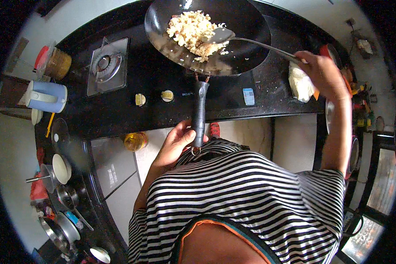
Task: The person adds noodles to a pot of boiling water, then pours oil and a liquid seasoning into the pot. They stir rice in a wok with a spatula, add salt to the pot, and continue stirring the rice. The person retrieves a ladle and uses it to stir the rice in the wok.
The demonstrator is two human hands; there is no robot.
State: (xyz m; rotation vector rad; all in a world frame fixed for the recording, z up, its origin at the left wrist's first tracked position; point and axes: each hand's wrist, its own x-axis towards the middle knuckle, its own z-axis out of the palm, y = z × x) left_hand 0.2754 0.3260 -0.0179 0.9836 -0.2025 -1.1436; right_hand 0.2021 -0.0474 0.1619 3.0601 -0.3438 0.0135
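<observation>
A large dark wok [250, 49] sits over the right side of the black gas stove, its black grip handle [200, 105] pointing towards me. My left hand [181, 137] is closed around the lower end of that handle. Fried rice [191, 31] lies heaped in the left and middle part of the wok, with stray grains on the bare metal to its right. In my right hand [323, 72], slightly blurred, is the long handle of a metal ladle [221, 35]. The ladle's bowl rests at the right edge of the rice, turned with its rounded back upward.
Left of the wok is a bare gas burner [104, 64], with two stove knobs [167, 96] nearer me. A blue-grey jug [48, 96], bowls [62, 168] and pans [64, 227] line the left counter. A white plastic bag [301, 82] lies under my right hand. An oil bottle [135, 142] stands below the counter edge.
</observation>
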